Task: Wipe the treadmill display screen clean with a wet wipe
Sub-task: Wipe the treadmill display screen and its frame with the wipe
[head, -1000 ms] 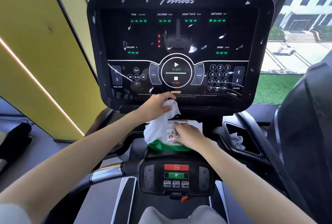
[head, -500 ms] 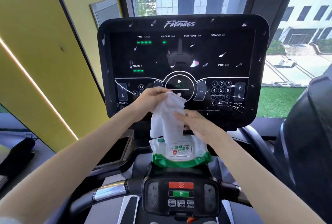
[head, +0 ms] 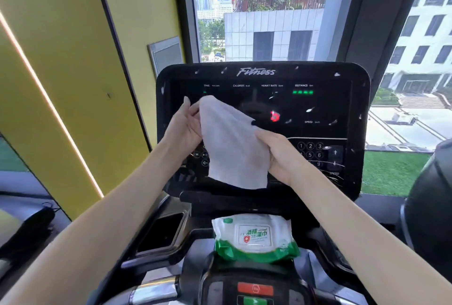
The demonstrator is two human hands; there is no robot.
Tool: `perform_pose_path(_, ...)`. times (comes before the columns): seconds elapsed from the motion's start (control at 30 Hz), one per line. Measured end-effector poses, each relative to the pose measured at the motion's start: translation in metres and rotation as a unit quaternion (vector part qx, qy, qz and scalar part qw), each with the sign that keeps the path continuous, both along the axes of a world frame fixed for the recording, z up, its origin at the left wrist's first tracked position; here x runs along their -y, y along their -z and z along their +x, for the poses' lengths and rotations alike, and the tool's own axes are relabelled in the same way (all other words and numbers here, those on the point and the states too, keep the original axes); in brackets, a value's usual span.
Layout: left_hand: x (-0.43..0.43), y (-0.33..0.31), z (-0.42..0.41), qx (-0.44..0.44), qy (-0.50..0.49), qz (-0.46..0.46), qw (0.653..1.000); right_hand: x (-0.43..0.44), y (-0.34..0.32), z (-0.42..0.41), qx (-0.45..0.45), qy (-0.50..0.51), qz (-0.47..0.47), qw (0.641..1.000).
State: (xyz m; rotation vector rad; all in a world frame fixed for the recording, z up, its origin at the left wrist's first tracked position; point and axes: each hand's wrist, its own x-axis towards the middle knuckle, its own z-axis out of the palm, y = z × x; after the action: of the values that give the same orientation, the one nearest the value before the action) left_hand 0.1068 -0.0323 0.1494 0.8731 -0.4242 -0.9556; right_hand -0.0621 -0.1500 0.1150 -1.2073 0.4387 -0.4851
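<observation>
**Head view.** The wet wipe, free of its packet, was held spread in front of the lower left of the treadmill display screen; whether it touched the glass could not be told. The left hand pinched the wipe's upper left edge, and the right hand gripped its right edge. The packet lay below the screen, well apart from both hands. White specks dotted the panel and its frame, so the wiping itself appeared not yet begun. The wipe was fetched; the whole screen was left to clean.
</observation>
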Motion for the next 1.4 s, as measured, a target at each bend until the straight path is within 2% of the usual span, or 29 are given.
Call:
perform_pose_path(0.07, -0.003, 0.011, -0.012, -0.048, 0.084, 0.035, 0.995, 0.000, -0.004, 0.007, 0.006, 0.016, 0.016, 1.000)
perform_pose_path(0.17, -0.009, 0.025, -0.023, -0.014, 0.132, 0.105, 0.986, 0.005, -0.002, 0.014, -0.030, 0.057, 0.023, 0.998)
perform_pose_path(0.3, -0.019, 0.012, -0.021, 0.110, 0.128, 0.142, 0.975, 0.011, -0.001, 0.017, -0.047, 0.025, 0.000, 0.999)
perform_pose_path(0.43, -0.021, 0.002, -0.004, 0.228, 0.077, 0.084, 0.967, 0.020, -0.019, 0.016, 0.028, -0.031, -0.053, 0.998)
perform_pose_path(0.5, -0.024, -0.006, 0.000, 0.308, 0.103, 0.084, 0.942, 0.026, -0.028, 0.013, 0.055, -0.049, -0.056, 0.996)
perform_pose_path(0.57, -0.026, -0.013, 0.004, 0.384, 0.128, 0.124, 0.906, 0.029, -0.031, 0.009, 0.042, -0.073, -0.086, 0.993)
perform_pose_path(0.67, -0.027, -0.016, 0.014, 0.403, 0.147, 0.148, 0.891, 0.034, -0.033, 0.009, 0.009, -0.096, -0.131, 0.987)
perform_pose_path(0.9, -0.033, -0.032, 0.022, 0.448, 0.176, 0.191, 0.855, 0.037, -0.048, 0.016, -0.018, -0.115, -0.142, 0.983)
perform_pose_path(0.93, -0.035, -0.034, 0.023, 0.444, 0.176, 0.191, 0.858, 0.037, -0.050, 0.017, -0.019, -0.111, -0.135, 0.984)
perform_pose_path(0.97, -0.037, -0.035, 0.025, 0.420, 0.168, 0.182, 0.873, 0.038, -0.051, 0.018, -0.022, -0.107, -0.131, 0.985)
perform_pose_path(1.03, -0.038, -0.040, 0.024, 0.324, 0.131, 0.145, 0.926, 0.035, -0.054, 0.020, -0.027, -0.114, -0.136, 0.984)
perform_pose_path(1.07, -0.035, -0.041, 0.022, 0.282, 0.112, 0.134, 0.943, 0.032, -0.055, 0.021, -0.029, -0.123, -0.142, 0.982)
perform_pose_path(1.1, -0.032, -0.041, 0.020, 0.271, 0.103, 0.147, 0.946, 0.028, -0.055, 0.022, -0.034, -0.130, -0.149, 0.980)
perform_pose_path(1.13, -0.028, -0.041, 0.016, 0.304, 0.102, 0.191, 0.928, 0.023, -0.056, 0.024, -0.041, -0.135, -0.153, 0.978)
perform_pose_path(1.2, -0.024, -0.043, 0.008, 0.426, 0.140, 0.289, 0.846, 0.018, -0.056, 0.026, -0.053, -0.138, -0.156, 0.977)
perform_pose_path(1.23, -0.023, -0.043, 0.005, 0.461, 0.168, 0.298, 0.819, 0.017, -0.056, 0.025, -0.048, -0.141, -0.148, 0.978)
perform_pose_path(1.27, -0.023, -0.043, 0.002, 0.466, 0.182, 0.284, 0.818, 0.017, -0.056, 0.025, -0.025, -0.143, -0.119, 0.982)
perform_pose_path(1.3, -0.024, -0.043, -0.001, 0.440, 0.180, 0.255, 0.842, 0.017, -0.055, 0.023, 0.018, -0.146, -0.055, 0.988)
perform_pose_path(1.37, -0.025, -0.044, -0.005, 0.329, 0.151, 0.173, 0.916, 0.015, -0.049, 0.022, 0.111, -0.144, 0.124, 0.975)
perform_pose_path(1.4, -0.024, -0.044, -0.007, 0.280, 0.123, 0.141, 0.942, 0.014, -0.045, 0.022, 0.129, -0.144, 0.180, 0.964)
